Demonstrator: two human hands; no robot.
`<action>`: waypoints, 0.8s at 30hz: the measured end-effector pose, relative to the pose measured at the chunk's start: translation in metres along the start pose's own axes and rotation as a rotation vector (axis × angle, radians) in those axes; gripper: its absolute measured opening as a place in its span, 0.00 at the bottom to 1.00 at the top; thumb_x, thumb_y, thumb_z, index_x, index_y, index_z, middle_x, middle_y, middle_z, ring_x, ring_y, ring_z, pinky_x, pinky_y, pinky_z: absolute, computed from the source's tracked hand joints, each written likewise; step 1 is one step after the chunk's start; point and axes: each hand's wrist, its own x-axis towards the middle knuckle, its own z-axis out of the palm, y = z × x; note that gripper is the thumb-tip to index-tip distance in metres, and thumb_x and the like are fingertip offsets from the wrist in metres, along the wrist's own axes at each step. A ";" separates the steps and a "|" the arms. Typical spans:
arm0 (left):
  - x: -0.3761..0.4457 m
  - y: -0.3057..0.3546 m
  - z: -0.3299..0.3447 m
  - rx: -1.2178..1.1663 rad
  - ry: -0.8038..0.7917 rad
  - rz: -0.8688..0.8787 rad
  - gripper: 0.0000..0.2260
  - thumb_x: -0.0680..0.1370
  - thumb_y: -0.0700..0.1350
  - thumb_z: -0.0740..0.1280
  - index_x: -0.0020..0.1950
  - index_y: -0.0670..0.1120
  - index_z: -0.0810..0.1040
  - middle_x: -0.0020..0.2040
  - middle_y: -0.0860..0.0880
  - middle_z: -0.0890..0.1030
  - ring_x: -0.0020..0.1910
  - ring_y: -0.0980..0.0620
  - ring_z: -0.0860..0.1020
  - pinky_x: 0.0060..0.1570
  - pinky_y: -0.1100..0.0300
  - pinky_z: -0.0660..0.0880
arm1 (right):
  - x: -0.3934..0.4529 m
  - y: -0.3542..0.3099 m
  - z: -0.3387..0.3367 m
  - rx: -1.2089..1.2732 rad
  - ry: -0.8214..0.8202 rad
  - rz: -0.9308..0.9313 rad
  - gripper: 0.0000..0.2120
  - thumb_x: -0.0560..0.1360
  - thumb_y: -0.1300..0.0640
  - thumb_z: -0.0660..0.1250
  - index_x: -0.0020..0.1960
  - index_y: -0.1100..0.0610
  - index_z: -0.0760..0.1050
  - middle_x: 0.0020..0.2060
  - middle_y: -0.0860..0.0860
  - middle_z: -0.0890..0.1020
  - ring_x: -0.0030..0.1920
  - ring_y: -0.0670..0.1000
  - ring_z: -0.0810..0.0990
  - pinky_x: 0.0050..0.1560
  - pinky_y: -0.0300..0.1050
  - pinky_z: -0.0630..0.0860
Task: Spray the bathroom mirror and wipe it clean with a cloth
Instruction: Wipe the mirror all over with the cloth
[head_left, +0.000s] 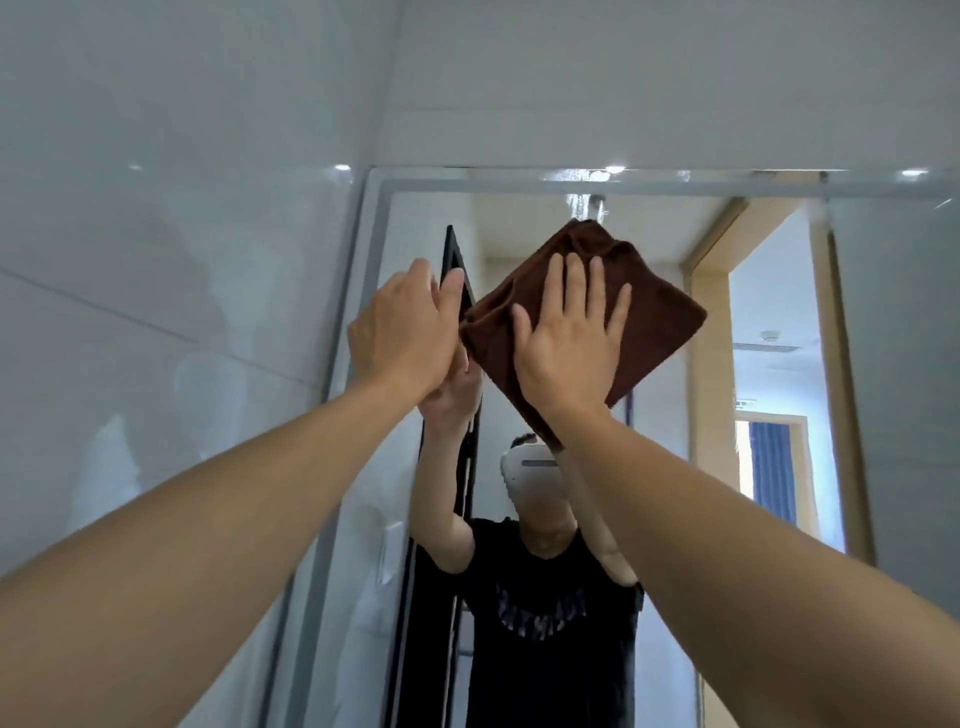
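Folded brown microfibre cloth (587, 312): pressed flat against the frameless rectangular wall mirror (779, 322), near its top edge. Right hand (569, 343): fingers spread, palm flat on cloth. Left hand (402, 332): open, empty, just left of cloth against the mirror.

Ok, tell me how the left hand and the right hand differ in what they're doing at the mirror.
The right hand lies flat with fingers spread, pressing the brown cloth against the mirror; the left hand holds no cloth. The right hand shows its back squarely to the camera, while the left hand is turned edge-on beside the cloth's left corner, near the mirror's left frame. Both are raised high near the mirror's top.
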 end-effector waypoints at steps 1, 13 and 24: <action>-0.002 -0.007 -0.004 0.027 -0.003 -0.005 0.18 0.83 0.57 0.52 0.42 0.46 0.68 0.40 0.49 0.75 0.38 0.46 0.71 0.39 0.53 0.63 | 0.004 -0.008 0.003 -0.009 -0.016 -0.101 0.33 0.82 0.39 0.47 0.81 0.57 0.54 0.79 0.54 0.60 0.81 0.56 0.51 0.78 0.63 0.46; 0.004 -0.016 -0.032 0.212 -0.004 0.132 0.11 0.83 0.52 0.56 0.45 0.47 0.67 0.46 0.47 0.75 0.40 0.41 0.76 0.43 0.48 0.75 | 0.017 -0.008 0.002 -0.080 -0.083 -0.490 0.35 0.79 0.35 0.48 0.80 0.54 0.58 0.76 0.52 0.67 0.78 0.56 0.60 0.78 0.61 0.49; 0.003 0.005 -0.039 0.344 -0.077 0.317 0.12 0.83 0.56 0.54 0.46 0.49 0.63 0.46 0.50 0.73 0.35 0.47 0.70 0.36 0.55 0.68 | 0.108 0.031 -0.019 -0.076 -0.230 -0.339 0.29 0.83 0.48 0.47 0.82 0.52 0.47 0.81 0.50 0.51 0.81 0.52 0.43 0.77 0.64 0.38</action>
